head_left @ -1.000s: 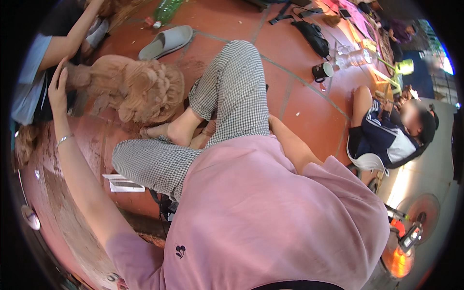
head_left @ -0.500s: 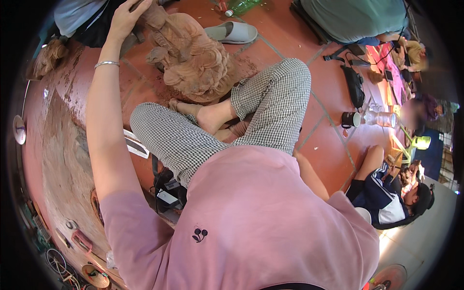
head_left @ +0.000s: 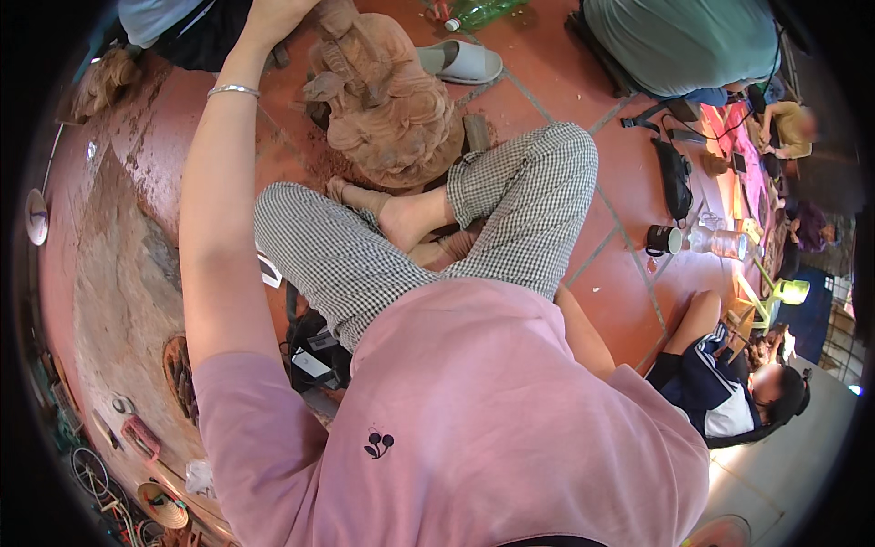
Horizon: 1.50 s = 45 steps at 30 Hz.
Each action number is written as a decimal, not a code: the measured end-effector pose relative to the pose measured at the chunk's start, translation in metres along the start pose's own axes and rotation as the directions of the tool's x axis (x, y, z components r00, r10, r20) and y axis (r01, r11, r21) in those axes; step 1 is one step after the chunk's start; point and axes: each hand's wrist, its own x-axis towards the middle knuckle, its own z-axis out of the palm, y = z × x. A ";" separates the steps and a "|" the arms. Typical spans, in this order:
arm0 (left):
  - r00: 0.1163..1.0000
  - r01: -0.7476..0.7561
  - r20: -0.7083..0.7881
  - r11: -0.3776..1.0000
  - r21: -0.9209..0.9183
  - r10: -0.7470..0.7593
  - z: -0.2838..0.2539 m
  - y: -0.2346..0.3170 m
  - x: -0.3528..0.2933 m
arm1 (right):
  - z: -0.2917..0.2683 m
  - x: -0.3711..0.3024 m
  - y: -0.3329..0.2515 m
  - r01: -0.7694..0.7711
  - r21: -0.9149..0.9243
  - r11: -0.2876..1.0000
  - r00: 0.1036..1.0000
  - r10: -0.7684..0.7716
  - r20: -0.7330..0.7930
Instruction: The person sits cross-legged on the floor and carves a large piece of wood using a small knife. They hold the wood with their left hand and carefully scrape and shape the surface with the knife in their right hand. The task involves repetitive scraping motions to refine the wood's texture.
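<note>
A reddish-brown wood carving (head_left: 392,100) with rounded, swirling relief stands on the tiled floor just beyond my crossed bare feet. My left arm, with a silver bangle (head_left: 233,89) at the wrist, stretches up to the far end of the carving. There my left hand (head_left: 276,20) is closed on the carving's narrow upper part; the upper edge of the view cuts off its fingertips. Of my right arm only a piece of forearm (head_left: 583,330) shows beside my right thigh. My right hand is hidden.
A grey slipper (head_left: 469,62) and a green bottle (head_left: 488,13) lie beyond the carving. A wooden slab (head_left: 123,283) stretches along the left. To the right are a black pouch (head_left: 673,178), a dark mug (head_left: 663,240) and a clear jug (head_left: 715,241). Other people sit around.
The view has shifted, so the carving and my left arm appear farther right and higher. My left hand stays at the carving's upper end. A small wood block now shows beside the carving's base.
</note>
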 end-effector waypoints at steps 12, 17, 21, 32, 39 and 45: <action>0.992 -0.128 0.029 0.977 0.168 0.124 0.010 0.015 0.001 | -0.045 -0.025 -0.230 0.029 0.356 0.934 0.893 -0.184 0.412; 0.988 -0.156 0.015 0.978 0.139 0.155 0.018 0.021 0.004 | 0.070 0.078 -0.179 0.273 -0.457 0.846 0.867 -0.011 0.498; 0.984 -0.176 0.005 0.966 0.187 0.178 0.012 0.022 0.000 | 0.120 0.095 -0.137 0.754 -0.599 -0.268 0.626 0.019 0.780; 0.990 -0.118 -0.056 0.974 0.192 0.131 0.012 0.009 0.002 | 0.131 0.082 -0.140 0.715 -0.444 -0.539 0.590 0.126 0.798; 0.981 -0.138 -0.098 0.958 0.251 0.167 0.019 0.027 0.005 | 0.129 0.072 -0.132 0.302 -0.402 0.864 0.885 -0.097 0.455; 0.978 -0.163 -0.068 0.928 0.334 0.196 0.044 0.051 -0.001 | 0.086 0.045 -0.159 0.319 0.000 0.948 0.862 -0.291 0.414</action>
